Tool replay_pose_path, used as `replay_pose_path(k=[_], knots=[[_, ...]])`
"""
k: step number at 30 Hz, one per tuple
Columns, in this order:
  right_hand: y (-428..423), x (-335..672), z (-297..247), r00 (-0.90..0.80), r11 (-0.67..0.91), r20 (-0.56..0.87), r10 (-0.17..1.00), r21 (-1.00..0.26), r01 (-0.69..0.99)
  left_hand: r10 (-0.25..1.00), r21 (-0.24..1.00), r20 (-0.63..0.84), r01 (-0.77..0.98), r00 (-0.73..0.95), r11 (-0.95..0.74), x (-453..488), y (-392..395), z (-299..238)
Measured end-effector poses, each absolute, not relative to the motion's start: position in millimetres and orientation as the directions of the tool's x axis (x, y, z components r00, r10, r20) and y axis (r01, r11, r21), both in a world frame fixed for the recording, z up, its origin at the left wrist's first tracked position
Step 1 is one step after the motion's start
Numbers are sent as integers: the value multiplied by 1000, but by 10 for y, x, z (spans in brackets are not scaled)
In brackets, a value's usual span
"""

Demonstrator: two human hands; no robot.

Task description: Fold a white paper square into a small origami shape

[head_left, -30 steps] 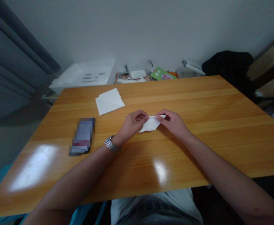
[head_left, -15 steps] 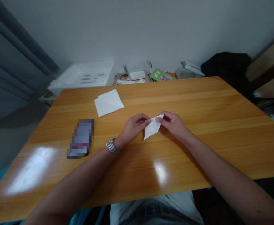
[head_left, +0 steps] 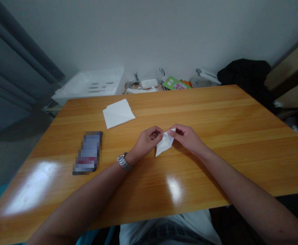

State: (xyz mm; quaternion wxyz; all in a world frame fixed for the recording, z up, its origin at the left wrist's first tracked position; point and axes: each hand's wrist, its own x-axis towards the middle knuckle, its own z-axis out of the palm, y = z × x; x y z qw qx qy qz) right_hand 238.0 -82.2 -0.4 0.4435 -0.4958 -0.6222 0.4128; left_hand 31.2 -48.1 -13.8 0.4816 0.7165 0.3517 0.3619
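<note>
A small folded piece of white paper (head_left: pixel 164 143) is held up between both hands over the middle of the table. My left hand (head_left: pixel 149 140), with a metal watch (head_left: pixel 125 162) on its wrist, pinches the paper's upper left edge between thumb and fingers. At the upper right edge, my right hand (head_left: pixel 186 136) grips it in the same way, thumb in front. The fingertips of the two hands are close together. The paper's pointed lower corner hangs downward. Folds behind the fingers are hidden.
White sheets (head_left: pixel 118 114) lie beyond my left hand on the wooden table (head_left: pixel 215 112). A phone (head_left: pixel 88 153) with a blurred screen lies to the left. Behind the table are a white plastic tray (head_left: pixel 93 81), a green booklet (head_left: pixel 176 83) and a black cloth-like heap (head_left: pixel 244 73).
Both hands have drawn slightly closer together, and the paper's top edge is more covered by the fingers. Its lower corner sits slightly lower in the view. The phone and sheets remain in place.
</note>
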Motion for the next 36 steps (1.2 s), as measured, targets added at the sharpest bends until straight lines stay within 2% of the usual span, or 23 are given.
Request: replay_pose_path(k=[13, 22, 36], knots=[[-829, 2356, -19, -162, 208, 166, 973, -933, 294, 837, 938, 177, 170, 517, -303, 326, -503, -94], [-842, 2345, -14, -114, 145, 116, 987, -947, 288, 844, 941, 179, 163, 506, -298, 332, -512, -162], [-833, 2369, -5, -121, 120, 99, 988, -977, 176, 847, 952, 179, 130, 502, -278, 334, -519, -151]])
